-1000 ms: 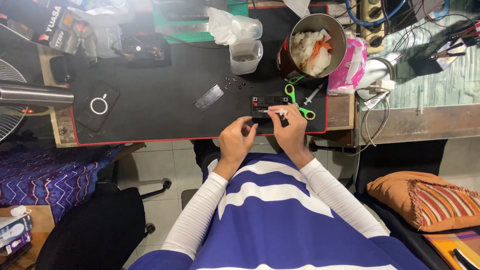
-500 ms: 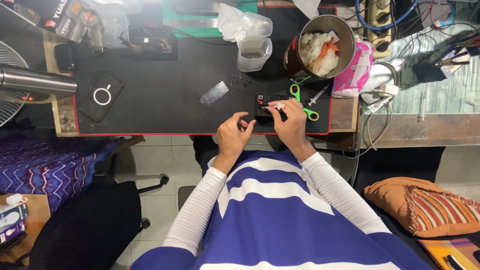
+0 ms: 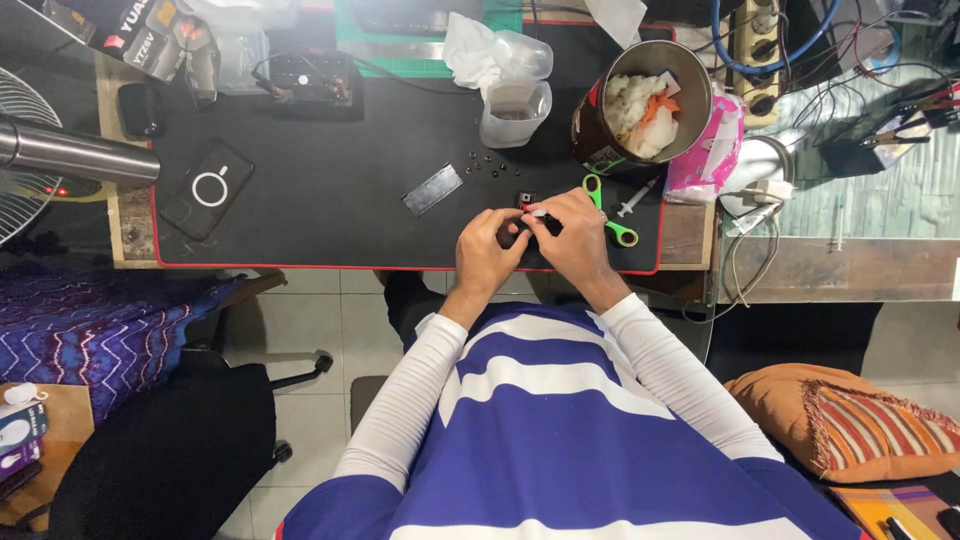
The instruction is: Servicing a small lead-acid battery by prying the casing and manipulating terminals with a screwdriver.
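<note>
Both hands meet over a small black device [image 3: 527,203] that lies at the near edge of a black desk mat [image 3: 340,210]. My left hand [image 3: 484,252] grips its left end. My right hand [image 3: 573,238] covers its right side, fingertips pinched on a thin light-coloured piece on top of it. Most of the device is hidden under my fingers. Green-handled scissors [image 3: 608,216] lie just right of my right hand. A small metal plate [image 3: 432,189] rests on the mat to the left, with tiny dark screws [image 3: 484,163] scattered behind it.
A metal can [image 3: 645,108] stuffed with rags stands behind the scissors, a syringe [image 3: 637,197] beside it. A clear plastic cup [image 3: 514,110], a black phone [image 3: 206,189], a fan [image 3: 40,160] and cables crowd the desk. A black chair [image 3: 160,450] stands at lower left.
My hands have drawn closer together over the black device, the right one now covering more of it. The view has shifted slightly.
</note>
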